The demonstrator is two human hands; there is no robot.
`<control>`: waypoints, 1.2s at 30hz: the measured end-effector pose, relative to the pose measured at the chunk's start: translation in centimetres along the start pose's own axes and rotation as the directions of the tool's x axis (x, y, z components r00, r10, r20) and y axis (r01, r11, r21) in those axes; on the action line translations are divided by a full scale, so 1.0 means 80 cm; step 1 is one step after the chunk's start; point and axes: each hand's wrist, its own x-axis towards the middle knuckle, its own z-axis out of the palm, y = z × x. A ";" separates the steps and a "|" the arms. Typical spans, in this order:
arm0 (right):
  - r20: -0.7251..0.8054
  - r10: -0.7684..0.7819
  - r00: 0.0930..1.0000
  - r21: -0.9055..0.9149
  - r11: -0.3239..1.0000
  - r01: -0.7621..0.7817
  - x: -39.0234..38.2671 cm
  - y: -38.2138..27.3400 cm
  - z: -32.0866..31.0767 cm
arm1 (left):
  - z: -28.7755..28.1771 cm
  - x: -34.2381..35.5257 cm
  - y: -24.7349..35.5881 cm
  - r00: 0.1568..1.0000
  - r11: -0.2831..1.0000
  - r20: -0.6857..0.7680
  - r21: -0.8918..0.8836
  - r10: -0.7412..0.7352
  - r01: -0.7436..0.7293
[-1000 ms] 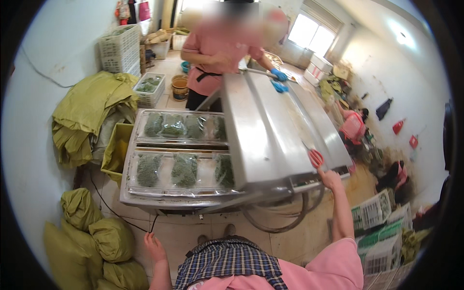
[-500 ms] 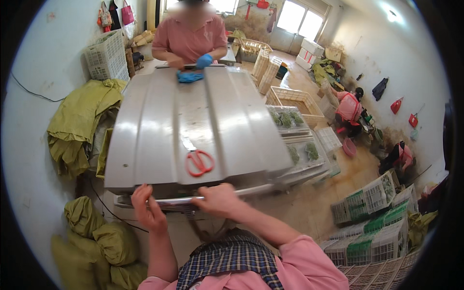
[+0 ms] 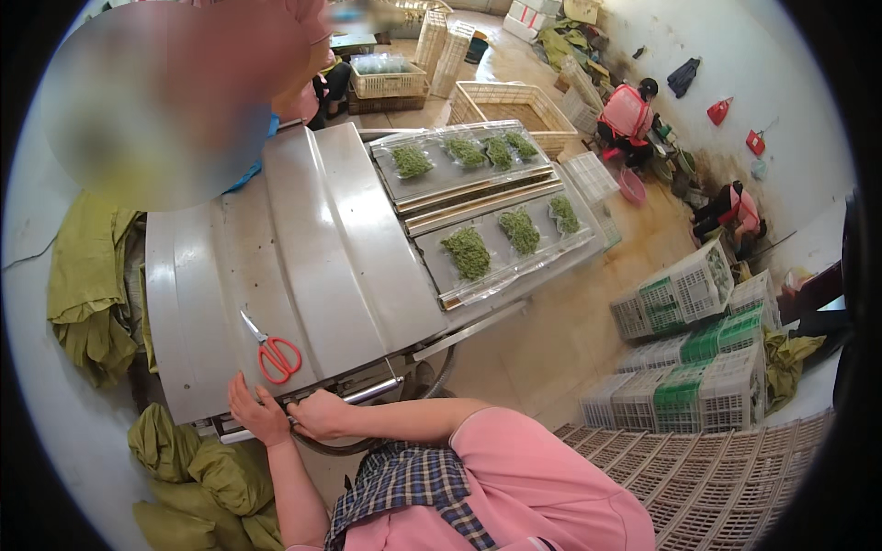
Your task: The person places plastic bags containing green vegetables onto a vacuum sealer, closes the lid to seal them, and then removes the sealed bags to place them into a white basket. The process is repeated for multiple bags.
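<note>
A broad ridged metal lid (image 3: 248, 275) of a packing machine lies before me. At its near left corner rests my left hand (image 3: 257, 410), its fingers stretched out against the edge. My right hand (image 3: 320, 415) is closed round the metal handle bar (image 3: 375, 390) along the near side. Red-handled scissors (image 3: 277, 360) lie on top of the lid, blades pointing away. To the right, the machine's bare bed holds clear bags of green vegetables (image 3: 467, 254) in two rows, with a pale sealing bar (image 3: 478, 200) between them.
Across the lid a co-worker (image 3: 266, 46) leans in, largely blurred. Green sacks (image 3: 184, 459) lie at lower left. Stacked plastic crates (image 3: 680, 376) and a woven basket (image 3: 698, 477) stand on my right. A large crate (image 3: 514, 96) is behind the bed; two people crouch by the far-right wall.
The lid and scissors now sit farther left in view, uncovering the bed with the bagged greens. My hands have come closer together. The co-worker has shifted left and nearer.
</note>
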 end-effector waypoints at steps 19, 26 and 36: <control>-0.810 0.326 0.488 0.225 0.941 -0.254 -0.322 0.328 -0.238 | 0.109 -0.059 0.338 0.827 0.521 0.557 -0.728 0.073 0.445; -0.689 0.695 0.206 0.246 0.491 -0.836 -0.501 0.623 -0.324 | 0.322 -0.053 0.537 0.803 0.921 0.535 -0.111 -0.262 0.374; -0.506 0.791 0.345 0.371 0.560 -0.741 -0.542 0.702 -0.374 | 0.371 -0.031 0.528 0.238 0.116 0.933 -0.214 -0.268 0.970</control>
